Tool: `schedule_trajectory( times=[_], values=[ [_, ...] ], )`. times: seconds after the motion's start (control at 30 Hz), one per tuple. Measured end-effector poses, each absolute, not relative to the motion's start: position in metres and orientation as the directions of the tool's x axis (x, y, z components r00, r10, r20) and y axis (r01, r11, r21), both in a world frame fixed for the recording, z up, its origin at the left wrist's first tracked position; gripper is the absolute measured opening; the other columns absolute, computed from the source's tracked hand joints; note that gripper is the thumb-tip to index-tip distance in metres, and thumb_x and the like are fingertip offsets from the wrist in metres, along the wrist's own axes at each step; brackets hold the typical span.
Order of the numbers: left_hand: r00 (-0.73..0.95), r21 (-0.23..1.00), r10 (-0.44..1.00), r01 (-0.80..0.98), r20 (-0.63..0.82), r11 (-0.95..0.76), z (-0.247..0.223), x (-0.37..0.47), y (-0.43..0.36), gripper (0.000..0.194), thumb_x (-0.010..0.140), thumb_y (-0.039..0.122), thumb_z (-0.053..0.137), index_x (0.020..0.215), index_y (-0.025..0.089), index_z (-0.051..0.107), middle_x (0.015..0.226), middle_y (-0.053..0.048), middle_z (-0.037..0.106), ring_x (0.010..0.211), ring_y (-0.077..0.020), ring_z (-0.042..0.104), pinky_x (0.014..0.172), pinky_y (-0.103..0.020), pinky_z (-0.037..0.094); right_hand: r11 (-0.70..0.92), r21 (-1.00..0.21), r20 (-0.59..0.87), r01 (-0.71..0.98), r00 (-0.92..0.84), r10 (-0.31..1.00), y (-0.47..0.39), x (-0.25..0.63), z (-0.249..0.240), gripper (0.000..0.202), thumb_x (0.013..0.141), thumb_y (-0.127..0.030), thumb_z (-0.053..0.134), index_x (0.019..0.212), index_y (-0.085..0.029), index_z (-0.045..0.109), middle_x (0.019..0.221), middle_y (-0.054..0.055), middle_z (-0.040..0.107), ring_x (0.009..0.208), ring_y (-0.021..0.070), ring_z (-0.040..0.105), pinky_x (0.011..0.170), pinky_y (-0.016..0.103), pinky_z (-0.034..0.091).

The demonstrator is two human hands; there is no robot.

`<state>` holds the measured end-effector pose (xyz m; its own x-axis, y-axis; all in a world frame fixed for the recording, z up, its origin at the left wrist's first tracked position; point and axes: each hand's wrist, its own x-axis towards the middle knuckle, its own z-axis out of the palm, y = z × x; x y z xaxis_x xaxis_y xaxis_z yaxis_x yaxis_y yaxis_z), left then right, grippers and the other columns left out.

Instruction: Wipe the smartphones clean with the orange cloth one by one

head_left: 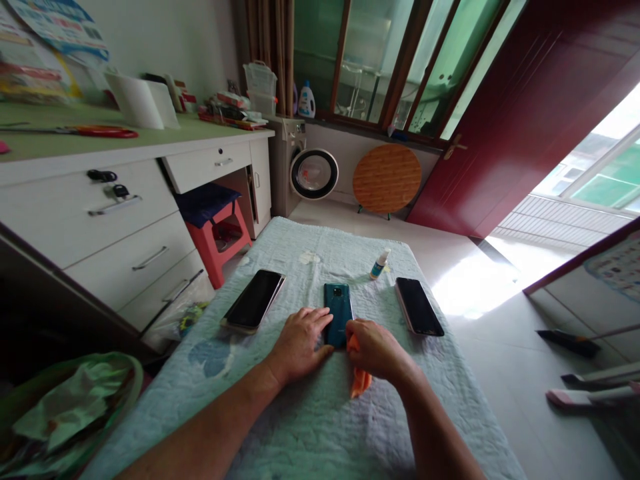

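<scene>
A teal smartphone (339, 319) lies back side up on the light blue quilted cover, its camera block at the far end. My left hand (303, 337) steadies it, fingertips along its left edge and thumb by its near left corner. At the phone's right edge, my right hand (373, 345) is closed around an orange cloth (361, 384), part of which hangs out below the fingers. A phone with a dark screen (256, 299) rests to the left of my hands. To the right lies another dark-screened phone (419, 307). Beyond my right hand stands a small spray bottle (380, 264).
A green-rimmed basket (135, 380) with crumpled paper stands at lower left. White drawers (120, 220) and a red stool (217, 233) line the left side. Farther off are a washing machine with its door open (314, 173), a round wooden tabletop (387, 177) and a red door (500, 120).
</scene>
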<state>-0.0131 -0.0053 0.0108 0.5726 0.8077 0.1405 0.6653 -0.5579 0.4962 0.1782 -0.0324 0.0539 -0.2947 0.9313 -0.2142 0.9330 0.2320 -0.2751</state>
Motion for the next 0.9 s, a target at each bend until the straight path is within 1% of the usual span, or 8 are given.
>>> schedule_trajectory(
  times=[0.1, 0.23, 0.37, 0.53, 0.6, 0.67, 0.8, 0.9],
  values=[
    [0.569, 0.495, 0.811, 0.670, 0.137, -0.553, 0.012, -0.012, -0.005, 0.055, 0.078, 0.036, 0.066, 0.129, 0.020, 0.055, 0.139, -0.008, 0.051, 0.123, -0.0295, 0.045, 0.105, -0.045, 0.035, 0.198, -0.261, -0.241, 0.945, -0.262, 0.934, -0.029, 0.189, 0.053, 0.017, 0.073, -0.013, 0.049, 0.085, -0.018, 0.060, 0.085, 0.004, 0.065, 0.080, 0.0159, 0.057, 0.066, 0.025, 0.031],
    [0.564, 0.499, 0.814, 0.670, 0.141, -0.550, 0.013, -0.012, -0.005, 0.056, 0.076, 0.033, 0.067, 0.128, 0.019, 0.055, 0.139, -0.008, 0.051, 0.123, -0.0291, 0.045, 0.105, -0.044, 0.035, 0.141, -0.250, -0.200, 0.958, -0.194, 0.960, -0.026, 0.198, 0.053, 0.016, 0.073, -0.014, 0.048, 0.082, -0.017, 0.062, 0.083, 0.005, 0.066, 0.079, 0.0162, 0.058, 0.068, 0.024, 0.034],
    [0.563, 0.504, 0.815, 0.670, 0.135, -0.546, 0.012, -0.012, -0.005, 0.055, 0.076, 0.033, 0.067, 0.128, 0.019, 0.055, 0.139, -0.009, 0.051, 0.124, -0.0293, 0.045, 0.105, -0.045, 0.035, 0.138, -0.228, -0.219, 0.964, -0.189, 0.957, -0.026, 0.203, 0.056, 0.019, 0.071, -0.015, 0.050, 0.079, -0.016, 0.067, 0.084, 0.007, 0.067, 0.080, 0.0167, 0.059, 0.069, 0.024, 0.036],
    [0.561, 0.508, 0.816, 0.667, 0.140, -0.546, 0.010, -0.012, -0.005, 0.055, 0.077, 0.033, 0.067, 0.128, 0.019, 0.055, 0.139, -0.009, 0.051, 0.124, -0.0296, 0.045, 0.104, -0.045, 0.035, 0.135, -0.222, -0.366, 0.966, -0.211, 0.906, -0.027, 0.208, 0.059, 0.021, 0.066, -0.016, 0.050, 0.072, -0.017, 0.071, 0.069, 0.005, 0.067, 0.062, 0.0144, 0.056, 0.055, 0.024, 0.031],
    [0.562, 0.512, 0.815, 0.663, 0.142, -0.546, 0.009, -0.012, -0.005, 0.055, 0.076, 0.033, 0.067, 0.128, 0.019, 0.055, 0.139, -0.010, 0.051, 0.124, -0.0298, 0.045, 0.104, -0.045, 0.035, 0.131, -0.229, -0.374, 0.964, -0.212, 0.903, -0.028, 0.210, 0.059, 0.020, 0.066, -0.017, 0.051, 0.070, -0.017, 0.071, 0.065, 0.004, 0.066, 0.058, 0.0135, 0.054, 0.052, 0.024, 0.030],
    [0.561, 0.519, 0.815, 0.658, 0.146, -0.546, 0.009, -0.012, -0.005, 0.056, 0.076, 0.033, 0.068, 0.128, 0.019, 0.055, 0.139, -0.010, 0.051, 0.124, -0.0300, 0.045, 0.104, -0.045, 0.034, 0.142, -0.235, -0.340, 0.962, -0.218, 0.915, -0.028, 0.212, 0.056, 0.019, 0.065, -0.017, 0.052, 0.069, -0.018, 0.071, 0.066, 0.004, 0.065, 0.059, 0.0135, 0.054, 0.054, 0.024, 0.031],
    [0.558, 0.541, 0.815, 0.643, 0.153, -0.542, 0.008, -0.013, -0.005, 0.055, 0.076, 0.033, 0.068, 0.128, 0.019, 0.056, 0.138, -0.010, 0.051, 0.124, -0.0305, 0.045, 0.104, -0.046, 0.034, 0.177, -0.263, -0.193, 0.948, -0.232, 0.953, -0.025, 0.219, 0.051, 0.019, 0.066, -0.012, 0.050, 0.069, -0.018, 0.068, 0.074, 0.004, 0.064, 0.068, 0.0133, 0.055, 0.062, 0.023, 0.034],
    [0.563, 0.555, 0.813, 0.632, 0.151, -0.541, 0.008, -0.014, -0.004, 0.055, 0.077, 0.036, 0.068, 0.127, 0.020, 0.056, 0.138, -0.011, 0.051, 0.124, -0.0314, 0.045, 0.104, -0.046, 0.034, 0.134, -0.286, -0.041, 0.949, -0.152, 0.987, -0.022, 0.224, 0.050, 0.014, 0.072, -0.014, 0.052, 0.071, -0.018, 0.065, 0.074, 0.003, 0.060, 0.068, 0.0127, 0.054, 0.064, 0.023, 0.035]
  ],
)
